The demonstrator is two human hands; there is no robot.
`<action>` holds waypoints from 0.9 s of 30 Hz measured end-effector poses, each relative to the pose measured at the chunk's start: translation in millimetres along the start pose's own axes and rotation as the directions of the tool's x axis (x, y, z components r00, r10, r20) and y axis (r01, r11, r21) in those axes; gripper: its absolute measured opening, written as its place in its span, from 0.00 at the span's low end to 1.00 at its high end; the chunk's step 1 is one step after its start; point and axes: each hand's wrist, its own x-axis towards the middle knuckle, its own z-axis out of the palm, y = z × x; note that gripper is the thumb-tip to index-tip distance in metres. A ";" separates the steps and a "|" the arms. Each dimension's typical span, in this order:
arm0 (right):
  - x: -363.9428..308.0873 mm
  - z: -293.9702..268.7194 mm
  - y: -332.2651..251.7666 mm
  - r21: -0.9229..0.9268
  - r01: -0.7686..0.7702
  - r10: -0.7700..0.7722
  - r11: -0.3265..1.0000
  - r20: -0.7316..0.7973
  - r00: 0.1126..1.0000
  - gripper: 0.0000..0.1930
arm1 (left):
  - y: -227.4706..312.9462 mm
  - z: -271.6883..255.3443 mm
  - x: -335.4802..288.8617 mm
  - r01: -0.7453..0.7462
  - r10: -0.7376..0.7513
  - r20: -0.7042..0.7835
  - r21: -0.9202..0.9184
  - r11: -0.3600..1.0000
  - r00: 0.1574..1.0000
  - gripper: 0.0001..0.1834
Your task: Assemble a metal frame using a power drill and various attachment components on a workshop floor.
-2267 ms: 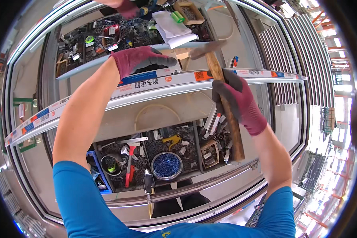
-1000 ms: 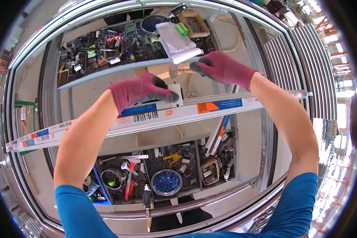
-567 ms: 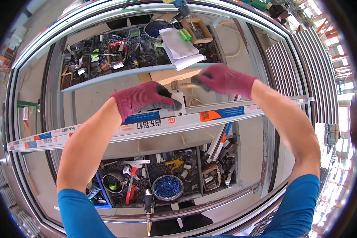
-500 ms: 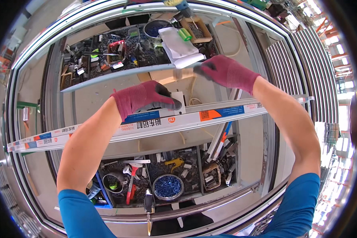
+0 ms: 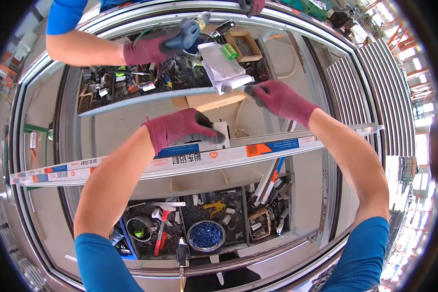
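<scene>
A long aluminium profile (image 5: pixel 233 154) with printed white, blue and orange film lies across the frame in front of me. My left hand (image 5: pixel 192 130), in a maroon glove with dark fingers, is closed on a small pale metal plate (image 5: pixel 222 132) standing at the profile's far edge. Thumb and fingers hide part of that plate. To the right, my right hand (image 5: pixel 282 100) is raised beyond the profile, its fingers curled together beside a white paper sheet (image 5: pixel 224 65). Anything between those fingertips is hidden.
A co-worker's gloved hand (image 5: pixel 153 48) reaches over the far parts tray (image 5: pixel 146 101); another gloved hand (image 5: pixel 252 6) is at the top edge. The near tray holds a bowl of blue screws (image 5: pixel 206 234), a red-handled tool (image 5: pixel 161 233) and a yellow tool (image 5: pixel 214 208).
A co-worker's arm has come in from the upper left over the far tray. My left hand has shifted slightly right and down with the plate. My right hand has barely moved.
</scene>
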 end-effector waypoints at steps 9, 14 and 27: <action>7.0 36.8 -0.7 -0.077 0.004 0.012 0.997 0.203 0.979 0.29 | -6.5 -1.5 5.1 -0.006 0.013 -0.038 0.175 0.985 0.999 0.28; 17.2 42.4 9.9 0.171 -0.102 0.095 0.980 0.047 0.994 0.31 | -4.1 -2.0 5.0 -0.013 0.016 -0.017 0.159 0.987 1.000 0.26; 18.7 25.7 5.4 -0.122 -0.126 0.162 0.984 0.351 0.923 0.28 | 0.5 -0.4 0.5 -0.023 0.022 0.004 0.187 0.982 1.000 0.34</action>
